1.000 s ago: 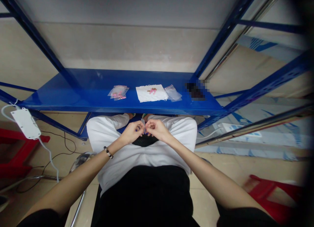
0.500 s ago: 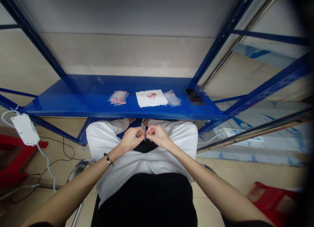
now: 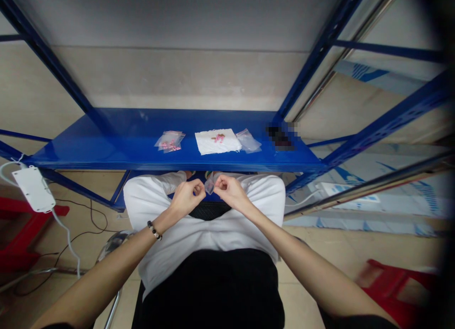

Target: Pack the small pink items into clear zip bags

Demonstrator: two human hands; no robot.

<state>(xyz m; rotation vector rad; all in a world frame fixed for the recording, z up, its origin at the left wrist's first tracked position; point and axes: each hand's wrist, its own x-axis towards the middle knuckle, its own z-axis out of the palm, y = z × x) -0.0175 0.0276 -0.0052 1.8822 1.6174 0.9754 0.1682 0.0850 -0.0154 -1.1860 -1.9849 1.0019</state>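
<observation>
Over my lap, a small clear plastic bag (image 3: 209, 185) spans the gap between my two hands. My left hand (image 3: 187, 196) is closed in a pinch at the bag's left edge. On the other side, my right hand (image 3: 232, 193) pinches the bag between thumb and fingertips. Whether anything is inside this bag is too small to tell. Ahead on the blue shelf (image 3: 117, 134) lies a white cloth or paper sheet (image 3: 204, 141), with pink beads and brownish bits (image 3: 219, 138) on it. Left of the sheet is a zip bag of pink beads (image 3: 169, 141); right of it, another clear bag (image 3: 250, 141).
A dark, blurred-out object (image 3: 280, 137) rests at the shelf's right end. Blue uprights frame both sides. A white power box (image 3: 33, 188) hangs by its cable at left. Red stools (image 3: 394, 288) stand on the floor either side.
The small bag has turned from nearly edge-on to showing more of its face. My hands have moved slightly apart, and the view has shifted a little.
</observation>
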